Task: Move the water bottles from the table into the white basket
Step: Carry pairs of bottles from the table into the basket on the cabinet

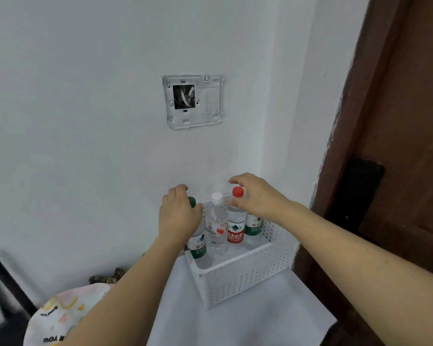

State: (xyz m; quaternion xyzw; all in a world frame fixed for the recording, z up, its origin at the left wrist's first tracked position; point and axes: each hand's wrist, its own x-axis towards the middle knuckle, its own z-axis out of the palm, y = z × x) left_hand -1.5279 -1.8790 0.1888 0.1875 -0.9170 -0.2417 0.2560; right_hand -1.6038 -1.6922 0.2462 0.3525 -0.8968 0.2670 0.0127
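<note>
Four water bottles already stand in the white basket point(245, 278), left hand point(179, 216) wrapped around the green-capped bottle point(196, 242), right hand point(258, 196) loosely open beside the red-capped bottle point(235, 228), and no bottle remains on the visible table point(235, 328).

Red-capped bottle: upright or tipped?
Upright: the red-capped bottle stands in the white basket, cap up, right hand at its neck.

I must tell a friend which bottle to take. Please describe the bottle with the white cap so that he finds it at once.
Find the white basket on the white table by the wall. Four bottles stand in a row along its far side. The white-capped bottle is second from the left, the only one with a pale label; its neighbours have green or red labels.
</note>
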